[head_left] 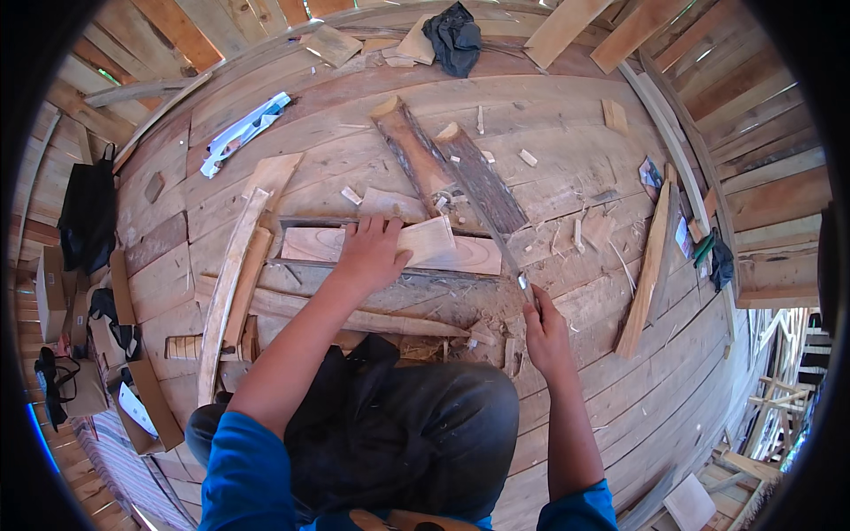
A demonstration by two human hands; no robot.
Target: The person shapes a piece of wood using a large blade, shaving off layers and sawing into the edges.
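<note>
My left hand (376,252) grips a short, pale piece of wood (429,237) from above, thumb on its near side and fingers over its far side. That piece lies across a longer plank (305,243), which is flat on the floor in front of my knees. My right hand (549,334) is wrapped round the handle of a long knife (490,219). Its blade slants up and leftward, just right of the pale piece, passing in front of a bark-covered slab (491,181). I cannot tell whether the blade touches the wood. Another bark-edged slab (409,146) lies beside that one.
Wood chips (529,157) and shavings litter the plank floor (336,119). Long boards lie on the left (232,274) and right (651,265). A crumpled black bag (452,40) rests at the far wall. Cardboard boxes (142,411) stand at the left.
</note>
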